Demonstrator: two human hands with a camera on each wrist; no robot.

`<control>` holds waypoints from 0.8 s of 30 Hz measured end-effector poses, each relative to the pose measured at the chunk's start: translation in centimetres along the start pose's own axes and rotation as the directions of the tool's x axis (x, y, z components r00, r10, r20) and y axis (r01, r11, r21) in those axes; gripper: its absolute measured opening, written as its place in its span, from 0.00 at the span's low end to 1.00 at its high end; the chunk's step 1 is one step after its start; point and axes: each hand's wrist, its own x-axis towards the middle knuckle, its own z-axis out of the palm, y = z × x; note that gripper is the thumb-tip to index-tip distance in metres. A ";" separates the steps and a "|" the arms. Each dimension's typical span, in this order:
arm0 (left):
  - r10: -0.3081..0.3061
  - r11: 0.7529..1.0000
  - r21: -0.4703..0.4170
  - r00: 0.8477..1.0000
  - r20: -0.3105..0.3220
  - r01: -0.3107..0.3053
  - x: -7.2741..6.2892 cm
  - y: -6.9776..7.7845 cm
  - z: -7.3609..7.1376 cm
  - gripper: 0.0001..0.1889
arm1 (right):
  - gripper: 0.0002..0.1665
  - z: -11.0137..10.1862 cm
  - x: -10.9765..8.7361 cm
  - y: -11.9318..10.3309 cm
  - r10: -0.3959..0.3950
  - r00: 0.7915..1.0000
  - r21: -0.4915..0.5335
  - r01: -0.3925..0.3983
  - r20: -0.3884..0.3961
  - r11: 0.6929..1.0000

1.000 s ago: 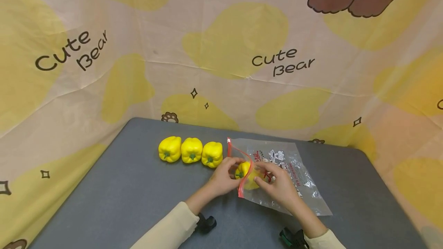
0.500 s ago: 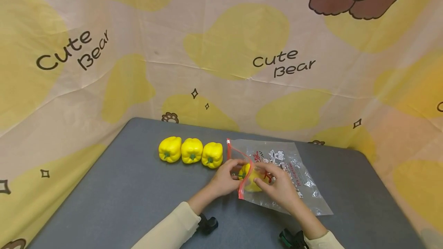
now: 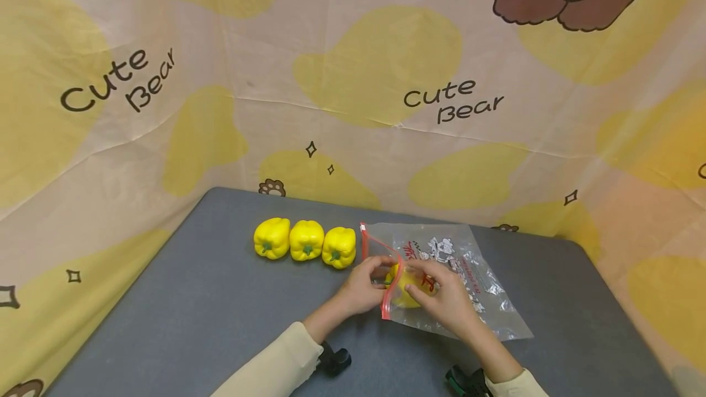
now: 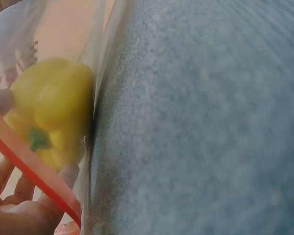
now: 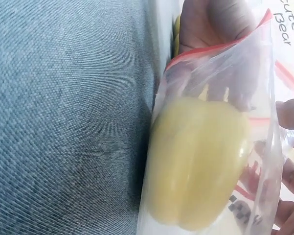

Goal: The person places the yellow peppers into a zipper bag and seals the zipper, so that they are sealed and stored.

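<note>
A clear zip bag (image 3: 491, 311) with a red seal strip and printed figures lies flat, its mouth facing left. One yellow bell pepper (image 5: 198, 161) is inside the mouth, lying on its side with its green stem (image 4: 39, 138) toward the opening. My left hand (image 3: 358, 288) reaches past the red strip into the bag, thumb and fingers around the pepper's stem end. Over the bag's top film, my right hand (image 3: 449, 298) holds the plastic near the mouth, thumb and forefinger beside the pepper. The pepper shows hazily through the film in both wrist views.
Three more yellow bell peppers, a left one (image 3: 271, 239), a middle one (image 3: 306, 240) and a right one (image 3: 339, 247), stand in a row left of the bag. The grey table (image 3: 220, 317) meets a printed cloth backdrop (image 3: 353, 78) behind.
My left hand has pushed the pepper rightward, deeper past the red strip into the bag. My right hand has stayed nearly in place. The three peppers in the row have not moved.
</note>
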 end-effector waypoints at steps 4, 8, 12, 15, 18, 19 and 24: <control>0.002 1.000 -0.006 1.000 0.004 -0.002 0.2 0.0 0.2 0.28 | 0.25 -0.2 0.1 0.0 -0.008 1.000 0.006 0.008 -0.001 1.000; 0.010 1.000 0.007 1.000 0.016 -0.010 0.4 -0.1 0.3 0.27 | 0.25 -0.2 0.1 0.1 -0.010 1.000 0.007 0.010 -0.002 1.000; -0.011 1.000 0.006 1.000 0.025 0.011 0.6 -0.2 0.4 0.27 | 0.25 -0.2 0.0 0.2 -0.006 1.000 0.002 0.006 0.000 1.000; -0.020 1.000 -0.017 0.999 0.029 0.021 0.7 -0.3 0.4 0.27 | 0.25 -0.3 0.1 0.1 -0.017 1.000 0.011 0.017 -0.004 1.000; -0.014 0.999 -0.051 1.000 0.027 0.016 0.6 -0.3 0.3 0.27 | 0.25 -0.3 0.1 0.1 -0.026 1.000 0.026 0.027 -0.007 0.999; -0.010 0.998 -0.061 1.000 0.025 0.011 0.5 -0.2 0.3 0.27 | 0.25 -0.4 0.2 0.1 -0.027 1.000 0.032 0.027 -0.005 0.999; 0.009 0.996 -0.086 1.000 0.022 -0.007 -0.1 0.2 -0.3 0.26 | 0.25 -0.4 0.2 0.2 -0.014 1.000 0.041 0.014 0.009 0.999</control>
